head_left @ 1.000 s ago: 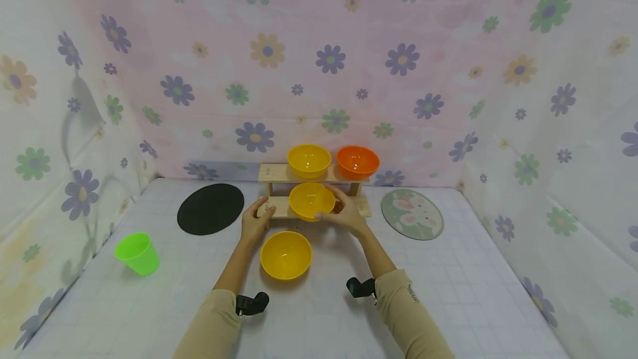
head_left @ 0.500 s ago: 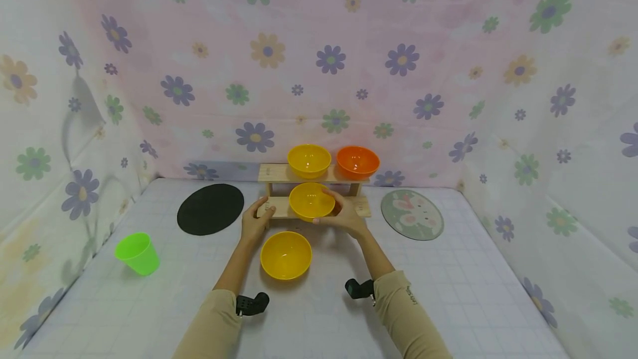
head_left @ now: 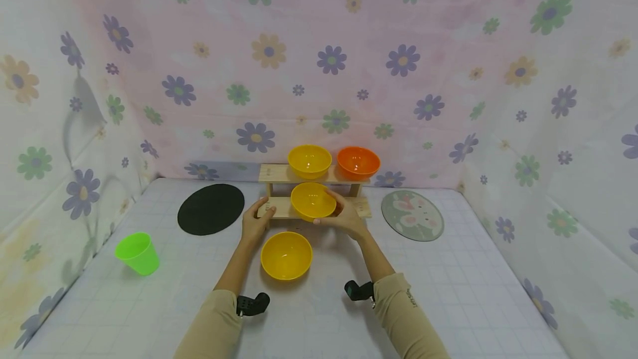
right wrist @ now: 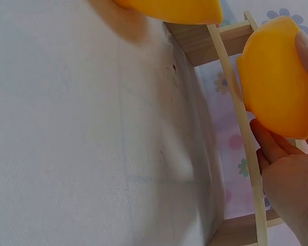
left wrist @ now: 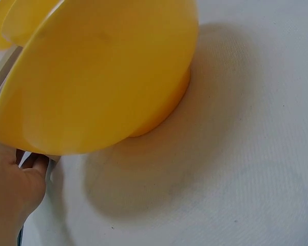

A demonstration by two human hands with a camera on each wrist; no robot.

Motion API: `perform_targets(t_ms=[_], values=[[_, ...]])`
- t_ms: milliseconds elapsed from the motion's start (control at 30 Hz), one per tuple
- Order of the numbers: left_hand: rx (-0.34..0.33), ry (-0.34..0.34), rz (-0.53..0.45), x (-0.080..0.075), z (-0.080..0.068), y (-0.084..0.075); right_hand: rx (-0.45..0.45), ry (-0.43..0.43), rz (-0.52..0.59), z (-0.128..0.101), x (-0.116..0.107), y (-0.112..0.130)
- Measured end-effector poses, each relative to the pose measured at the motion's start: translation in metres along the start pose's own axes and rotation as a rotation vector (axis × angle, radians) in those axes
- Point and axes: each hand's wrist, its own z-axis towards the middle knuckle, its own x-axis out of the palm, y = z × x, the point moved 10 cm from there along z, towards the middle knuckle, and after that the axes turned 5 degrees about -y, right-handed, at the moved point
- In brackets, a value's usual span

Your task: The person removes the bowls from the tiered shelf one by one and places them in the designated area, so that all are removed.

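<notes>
A two-tier wooden rack [head_left: 279, 173] stands at the back of the table. My right hand [head_left: 340, 213] grips a yellow bowl [head_left: 312, 200] by its rim and holds it tilted just over the rack's lower shelf; the right wrist view shows the same bowl [right wrist: 277, 77] between thumb and fingers [right wrist: 290, 174], close to the wooden rack [right wrist: 236, 118]. My left hand [head_left: 258, 219] holds the left end of the lower shelf, thumb on top. A second yellow bowl [head_left: 286, 255] sits on the table just in front of both hands and fills the left wrist view [left wrist: 102, 77] beside my left hand [left wrist: 13, 189].
On the top shelf stand a yellow bowl [head_left: 309, 160] and an orange bowl [head_left: 358, 162]. A black round mat [head_left: 211, 209] lies left of the rack, a bunny-print round mat [head_left: 412, 214] right of it. A green cup [head_left: 137, 253] stands at the far left. Flowered cloth walls enclose the table.
The held yellow bowl has tipped a little and shifted slightly right, with my right hand moving under it. My left hand has stayed on the shelf end.
</notes>
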Motion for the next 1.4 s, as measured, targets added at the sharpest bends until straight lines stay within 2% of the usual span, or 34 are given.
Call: perform_targets(t_ms=[233, 300, 533, 700, 767, 867, 933, 1033, 1167, 1300, 1400], values=[[-0.002, -0.01, 0.009, 0.0, -0.001, -0.001, 0.019, -0.032, 0.015, 0.013, -0.004, -0.033], [-0.006, -0.012, 0.011, 0.0, -0.001, 0.0, 0.016, -0.047, 0.009, 0.013, -0.006, -0.035], [-0.008, -0.004, 0.011, 0.001, 0.002, 0.004, -0.01, -0.088, 0.001, 0.009, -0.011, -0.037], [-0.009, -0.016, 0.015, -0.001, 0.01, 0.024, 0.003, -0.065, 0.036, 0.003, -0.011, -0.034], [-0.001, -0.024, 0.023, -0.002, 0.013, 0.032, 0.001, -0.048, 0.052, -0.002, -0.01, -0.027], [0.007, -0.03, 0.037, -0.002, 0.015, 0.036, -0.002, -0.032, 0.076, -0.01, -0.011, -0.016], [0.015, -0.03, 0.044, -0.002, 0.016, 0.035, -0.019, -0.028, 0.079, -0.014, -0.012, -0.01], [0.012, -0.031, 0.049, -0.002, 0.015, 0.033, -0.027, -0.04, 0.069, -0.016, -0.015, -0.016], [0.003, -0.024, 0.018, -0.003, 0.012, 0.021, -0.053, -0.056, 0.048, -0.017, -0.019, -0.025], [-0.007, -0.013, -0.006, -0.002, 0.005, 0.007, -0.076, -0.04, 0.089, -0.022, -0.02, -0.025], [-0.012, -0.014, 0.009, -0.002, 0.002, 0.002, -0.079, -0.012, 0.126, -0.029, -0.018, -0.019]])
